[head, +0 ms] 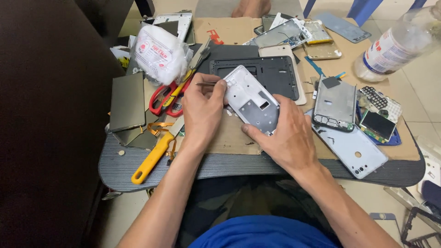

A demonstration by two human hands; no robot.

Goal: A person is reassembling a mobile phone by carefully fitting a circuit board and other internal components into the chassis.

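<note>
My right hand (285, 131) grips the near end of a white and grey phone frame (252, 96), holding it tilted above a sheet of cardboard (229, 138). My left hand (202, 112) pinches a thin pair of metal tweezers (205, 83) beside the frame's left edge, thumb resting against the frame. Behind the frame lies a black phone housing (275, 71).
Red-handled scissors (166, 98) and a yellow-handled knife (151, 158) lie left. A white plastic bag (161, 53), dark screen panel (127, 101), opened phone (334, 104), pale blue back cover (353, 151), small circuit board (379, 124) and plastic bottle (399, 43) crowd the board.
</note>
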